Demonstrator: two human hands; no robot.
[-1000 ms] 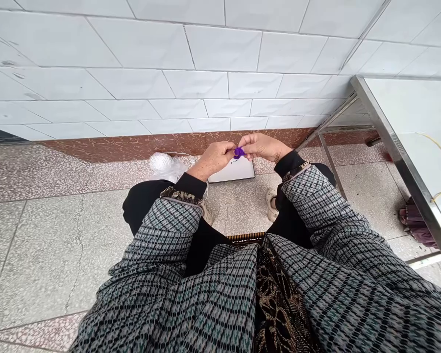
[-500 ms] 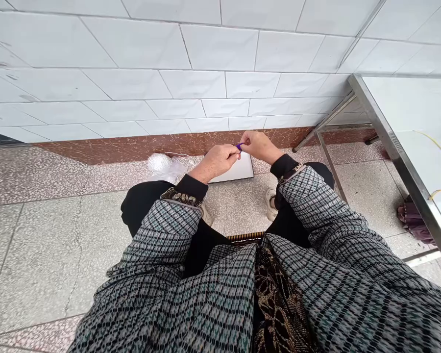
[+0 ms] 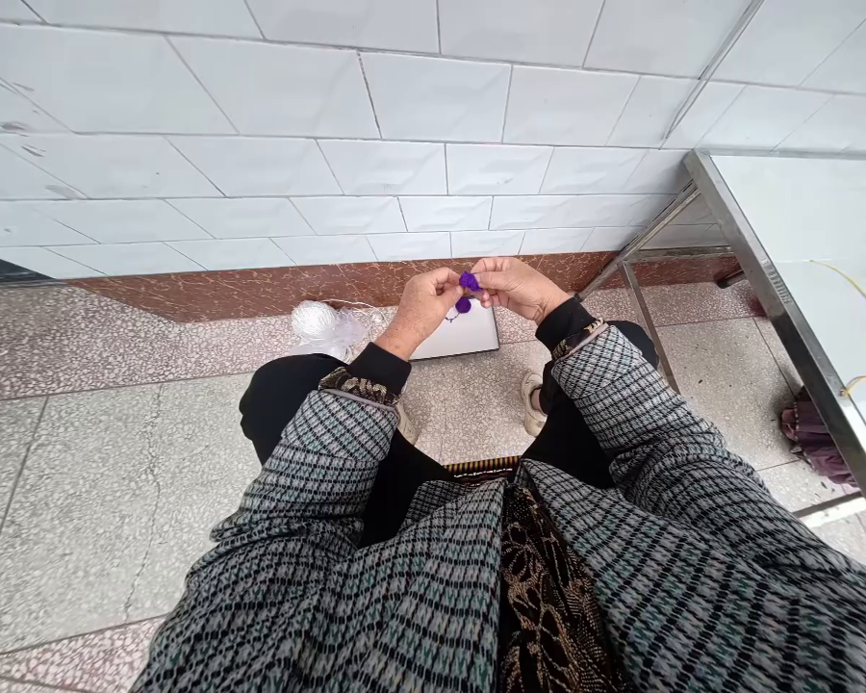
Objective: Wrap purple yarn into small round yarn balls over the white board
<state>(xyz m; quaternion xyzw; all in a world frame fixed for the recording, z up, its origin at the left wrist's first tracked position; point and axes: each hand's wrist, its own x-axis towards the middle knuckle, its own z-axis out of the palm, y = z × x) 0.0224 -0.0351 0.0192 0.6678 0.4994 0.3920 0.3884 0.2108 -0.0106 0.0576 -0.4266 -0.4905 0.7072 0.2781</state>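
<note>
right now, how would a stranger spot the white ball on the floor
Find the white tiled wall, then the reddish-brown strip along its foot. On the floor beside it, left of the left hand, sits the ball, round where the white board is flat.

The hands (image 3: pixel 422 308) hide part of the white panel (image 3: pixel 466 337), and the table (image 3: pixel 772 207) runs out of view at right.
</note>
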